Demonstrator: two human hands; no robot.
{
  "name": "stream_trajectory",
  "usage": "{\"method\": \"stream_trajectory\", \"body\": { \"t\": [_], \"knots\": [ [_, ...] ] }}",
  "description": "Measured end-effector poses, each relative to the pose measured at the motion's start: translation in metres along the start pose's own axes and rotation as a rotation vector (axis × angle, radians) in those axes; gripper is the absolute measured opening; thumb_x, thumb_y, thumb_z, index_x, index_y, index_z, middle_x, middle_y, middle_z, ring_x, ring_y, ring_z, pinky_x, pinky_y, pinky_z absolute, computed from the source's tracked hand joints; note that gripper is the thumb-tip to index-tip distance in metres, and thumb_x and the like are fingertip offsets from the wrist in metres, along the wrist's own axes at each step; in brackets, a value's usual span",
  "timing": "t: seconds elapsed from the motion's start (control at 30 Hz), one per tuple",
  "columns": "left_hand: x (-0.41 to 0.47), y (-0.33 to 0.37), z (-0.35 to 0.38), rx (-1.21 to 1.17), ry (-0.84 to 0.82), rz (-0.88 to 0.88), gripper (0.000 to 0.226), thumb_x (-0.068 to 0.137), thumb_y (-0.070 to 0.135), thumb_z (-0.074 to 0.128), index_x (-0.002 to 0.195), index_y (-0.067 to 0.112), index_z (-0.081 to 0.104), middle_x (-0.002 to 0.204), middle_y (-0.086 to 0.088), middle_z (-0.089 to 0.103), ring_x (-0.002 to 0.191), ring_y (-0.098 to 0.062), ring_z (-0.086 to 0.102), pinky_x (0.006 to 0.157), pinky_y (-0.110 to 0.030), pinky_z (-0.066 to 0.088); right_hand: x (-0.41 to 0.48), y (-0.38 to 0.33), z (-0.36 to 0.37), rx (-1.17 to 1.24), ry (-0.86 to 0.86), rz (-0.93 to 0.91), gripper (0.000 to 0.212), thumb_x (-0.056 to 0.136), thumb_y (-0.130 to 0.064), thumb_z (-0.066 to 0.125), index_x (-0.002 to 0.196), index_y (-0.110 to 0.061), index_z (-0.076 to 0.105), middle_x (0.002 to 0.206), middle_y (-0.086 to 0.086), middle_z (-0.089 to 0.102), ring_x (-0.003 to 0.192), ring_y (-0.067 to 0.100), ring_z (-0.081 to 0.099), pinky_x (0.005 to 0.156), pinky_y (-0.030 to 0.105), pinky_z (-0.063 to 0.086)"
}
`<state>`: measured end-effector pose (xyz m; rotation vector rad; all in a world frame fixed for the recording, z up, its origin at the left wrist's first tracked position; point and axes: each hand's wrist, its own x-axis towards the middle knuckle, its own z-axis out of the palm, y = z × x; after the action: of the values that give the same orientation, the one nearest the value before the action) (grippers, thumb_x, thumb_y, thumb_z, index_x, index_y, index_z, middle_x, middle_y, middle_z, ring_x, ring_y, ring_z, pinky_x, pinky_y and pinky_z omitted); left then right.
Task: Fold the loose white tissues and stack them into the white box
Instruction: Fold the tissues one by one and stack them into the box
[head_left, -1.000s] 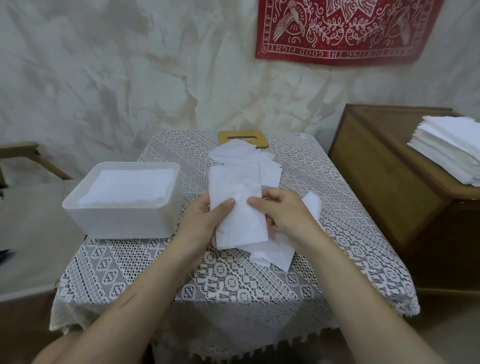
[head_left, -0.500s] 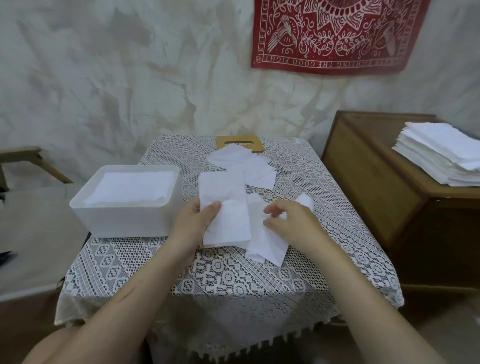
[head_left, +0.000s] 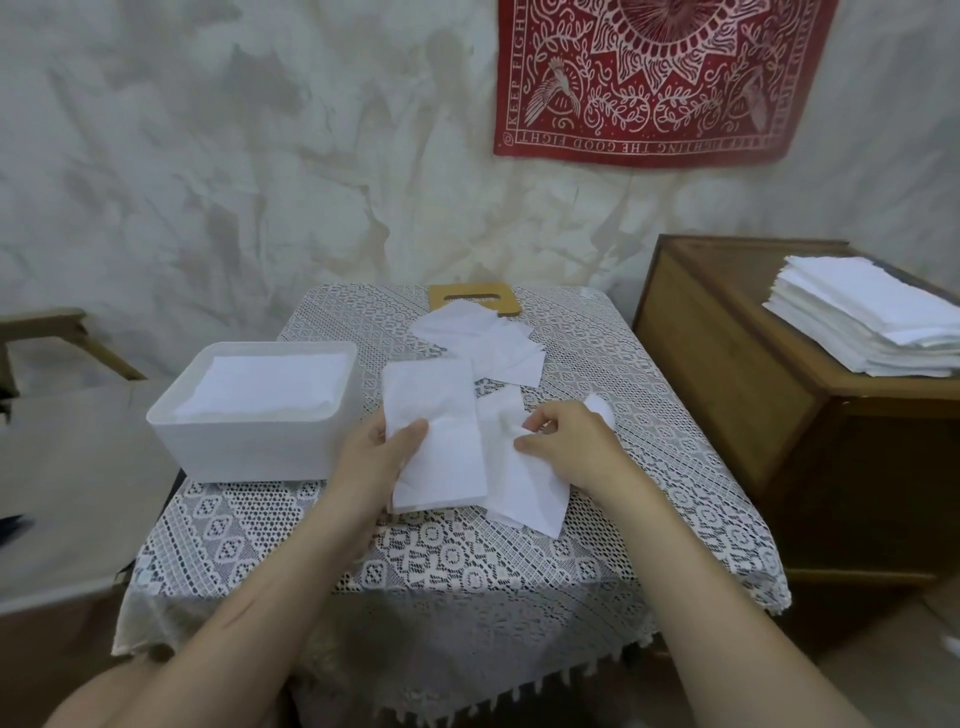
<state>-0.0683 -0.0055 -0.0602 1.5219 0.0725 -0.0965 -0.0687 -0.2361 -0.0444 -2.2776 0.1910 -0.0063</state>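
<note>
Folded tissue (head_left: 441, 441): thin soft paper, matt, lightly creased. Box (head_left: 249, 447) at 9 o'clock of it: matt frosted plastic, smooth walls. Tablecloth (head_left: 441, 561): openwork lace cloth, rough texture. Board (head_left: 474, 295) at 12 o'clock: smooth light wood. Cabinet (head_left: 727, 374) at 3 o'clock: brown wood w/ slight sheen. Wall hanging (head_left: 654, 78): red printed cloth, matt.

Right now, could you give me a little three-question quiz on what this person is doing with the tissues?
1. True or false: the white box is empty.
2. Which hand holds the folded tissue: A left hand, B right hand?
3. What stands on the wooden cabinet?

Key: 1 false, tissues already lie inside. 2 A; the right hand pinches a loose tissue on the table. 3 A stack of white sheets.
</note>
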Motion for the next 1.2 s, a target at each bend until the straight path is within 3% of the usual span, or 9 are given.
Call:
{"method": "stream_trajectory", "body": {
  "t": [0.23, 0.37, 0.47, 0.67, 0.8, 0.87, 0.93, 1.07, 1.2],
  "knots": [
    [0.012, -0.004, -0.001, -0.06, -0.009, 0.006, 0.018, 0.101, 0.023, 0.064, 0.118, 0.019, 0.068, 0.106, 0.003, 0.08, 0.1, -0.021, 0.076, 0.087, -0.043, 0.06, 0.016, 0.004, 0.013, 0.262, 0.195, -0.104, 0.006, 0.093, -0.031, 0.071, 0.092, -0.029, 0.066, 0.084, -0.004, 0.062, 0.078, 0.015, 0.059, 0.068, 0.032, 0.042],
    [0.027, -0.003, 0.0, -0.059, 0.023, 0.012, 0.019, 0.1, 0.022, 0.065, 0.119, 0.017, 0.07, 0.108, -0.001, 0.08, 0.103, -0.025, 0.075, 0.092, -0.049, 0.059, 0.036, 0.005, 0.019, 0.192, 0.208, -0.109, 0.004, 0.094, -0.032, 0.069, 0.093, -0.029, 0.067, 0.085, -0.006, 0.064, 0.083, 0.017, 0.062, 0.072, 0.034, 0.045],
    [0.035, -0.002, 0.003, -0.028, 0.001, 0.023, 0.021, 0.101, 0.023, 0.064, 0.121, 0.019, 0.069, 0.109, 0.001, 0.08, 0.104, -0.024, 0.075, 0.094, -0.049, 0.059, 0.047, 0.005, 0.017, 0.073, 0.214, -0.112, 0.007, 0.096, -0.033, 0.067, 0.101, -0.029, 0.067, 0.087, -0.01, 0.062, 0.081, 0.013, 0.059, 0.064, 0.028, 0.04],
    [0.036, -0.003, 0.006, 0.017, -0.023, 0.014, 0.014, 0.102, 0.022, 0.063, 0.114, 0.022, 0.07, 0.106, 0.002, 0.08, 0.101, -0.023, 0.076, 0.092, -0.049, 0.059, 0.041, 0.005, 0.009, -0.169, 0.16, -0.165, 0.026, 0.095, -0.031, 0.067, 0.121, -0.03, 0.063, 0.114, -0.008, 0.051, 0.093, 0.015, 0.056, 0.074, 0.031, 0.038],
    [0.028, -0.004, 0.008, 0.029, -0.028, 0.019, 0.014, 0.102, 0.02, 0.063, 0.112, 0.026, 0.07, 0.107, 0.005, 0.08, 0.104, -0.023, 0.074, 0.091, -0.048, 0.059, 0.02, -0.001, 0.001, -0.134, 0.061, -0.212, 0.006, 0.093, -0.026, 0.068, 0.097, -0.03, 0.07, 0.092, -0.006, 0.057, 0.08, 0.013, 0.056, 0.068, 0.033, 0.042],
    [0.023, -0.004, 0.008, 0.04, -0.006, 0.021, 0.015, 0.101, 0.02, 0.063, 0.113, 0.026, 0.07, 0.108, 0.003, 0.079, 0.104, -0.023, 0.074, 0.092, -0.049, 0.059, 0.008, -0.001, -0.001, -0.067, -0.062, -0.232, 0.01, 0.091, -0.022, 0.067, 0.09, -0.031, 0.073, 0.078, -0.007, 0.057, 0.069, 0.01, 0.052, 0.064, 0.031, 0.04],
    [0.02, -0.004, 0.007, 0.037, 0.015, 0.013, 0.014, 0.101, 0.02, 0.064, 0.113, 0.025, 0.069, 0.111, 0.0, 0.078, 0.104, -0.025, 0.073, 0.092, -0.05, 0.059, -0.001, 0.0, -0.002, -0.083, -0.15, -0.252, 0.017, 0.091, -0.02, 0.066, 0.091, -0.034, 0.075, 0.075, -0.005, 0.055, 0.067, 0.011, 0.051, 0.064, 0.031, 0.039],
    [0.011, -0.003, 0.004, 0.021, 0.024, 0.005, 0.014, 0.101, 0.018, 0.063, 0.114, 0.022, 0.069, 0.112, -0.004, 0.077, 0.102, -0.027, 0.073, 0.083, -0.045, 0.059, -0.01, 0.0, -0.001, -0.22, -0.24, -0.268, 0.029, 0.093, -0.017, 0.061, 0.098, -0.041, 0.076, 0.089, -0.005, 0.059, 0.086, 0.02, 0.059, 0.076, 0.035, 0.049],
    [0.007, -0.002, 0.002, 0.018, 0.024, 0.01, 0.022, 0.102, 0.017, 0.063, 0.123, 0.014, 0.068, 0.114, -0.007, 0.077, 0.103, -0.029, 0.073, 0.09, -0.049, 0.059, -0.015, -0.004, 0.005, -0.272, -0.244, -0.284, 0.02, 0.086, -0.022, 0.066, 0.092, -0.037, 0.078, 0.071, -0.009, 0.058, 0.066, 0.012, 0.054, 0.057, 0.03, 0.039]
  ]
}}
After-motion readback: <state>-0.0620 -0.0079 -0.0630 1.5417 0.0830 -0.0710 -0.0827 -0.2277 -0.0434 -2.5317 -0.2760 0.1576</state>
